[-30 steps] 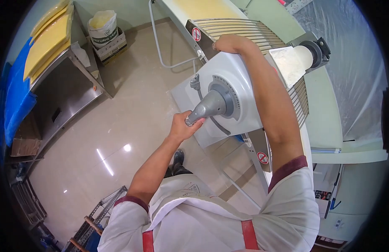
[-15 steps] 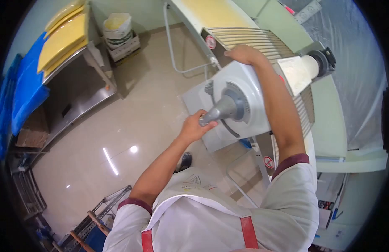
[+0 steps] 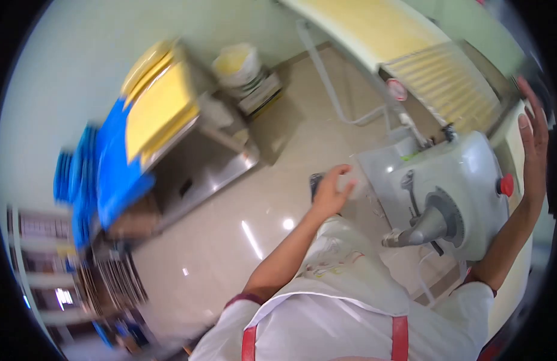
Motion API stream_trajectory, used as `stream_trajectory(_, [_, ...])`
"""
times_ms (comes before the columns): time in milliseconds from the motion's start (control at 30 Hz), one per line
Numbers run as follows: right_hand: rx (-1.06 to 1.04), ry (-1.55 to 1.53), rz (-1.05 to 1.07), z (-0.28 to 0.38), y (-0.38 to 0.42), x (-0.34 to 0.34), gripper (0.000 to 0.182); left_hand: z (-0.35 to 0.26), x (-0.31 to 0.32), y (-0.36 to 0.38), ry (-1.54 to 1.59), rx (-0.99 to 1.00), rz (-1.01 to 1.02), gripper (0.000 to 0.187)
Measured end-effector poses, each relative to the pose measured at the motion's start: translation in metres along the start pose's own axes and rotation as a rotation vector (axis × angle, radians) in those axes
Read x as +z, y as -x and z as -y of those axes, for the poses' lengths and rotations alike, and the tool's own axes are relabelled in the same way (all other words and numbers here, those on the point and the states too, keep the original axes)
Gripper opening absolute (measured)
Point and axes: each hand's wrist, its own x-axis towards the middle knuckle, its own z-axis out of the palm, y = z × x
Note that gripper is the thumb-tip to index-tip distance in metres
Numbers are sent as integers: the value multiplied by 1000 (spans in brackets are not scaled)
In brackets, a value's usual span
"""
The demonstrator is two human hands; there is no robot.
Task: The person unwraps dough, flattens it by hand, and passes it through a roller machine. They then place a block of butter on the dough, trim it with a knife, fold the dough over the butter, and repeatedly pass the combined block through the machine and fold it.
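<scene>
My left hand [image 3: 331,191] is in the air over the floor, fingers apart and holding nothing. To its right is the grey lever handle [image 3: 423,227] of a dough sheeter [image 3: 471,162], with a gap between hand and handle. The machine has a white housing and a red knob [image 3: 505,185] on its side. My right hand [image 3: 534,132] is raised beyond the housing at the far right, fingers stretched out and open. Its forearm passes beside the red knob. A wire guard [image 3: 444,84] slants over the machine's belt.
The sheeter's long belt table [image 3: 363,27], dusted yellow, runs to the upper left. Left of the floor stands a steel table [image 3: 212,156] with yellow sheets [image 3: 161,108] and blue sheets [image 3: 119,162]. A white bucket [image 3: 237,66] sits on a box by the wall. Shelving [image 3: 41,246] is at far left.
My left hand has let go of the lever handle and moved away to its left. My right hand has left the housing's far side and is raised. The view has swung left.
</scene>
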Motion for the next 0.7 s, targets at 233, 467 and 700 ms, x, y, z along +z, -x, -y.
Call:
stream_trajectory(233, [517,477,-477,-54,3,-21,58,68,-115,-184,14,-62,80,29])
stream_trajectory(467, [760,825,-504,-160,64,-55,48,119,-176,-356,42,-176,-22,25])
stream_trajectory(700, [893,1056,-539,-94,88,-50,45,122,-130,-554,46,44,87,25])
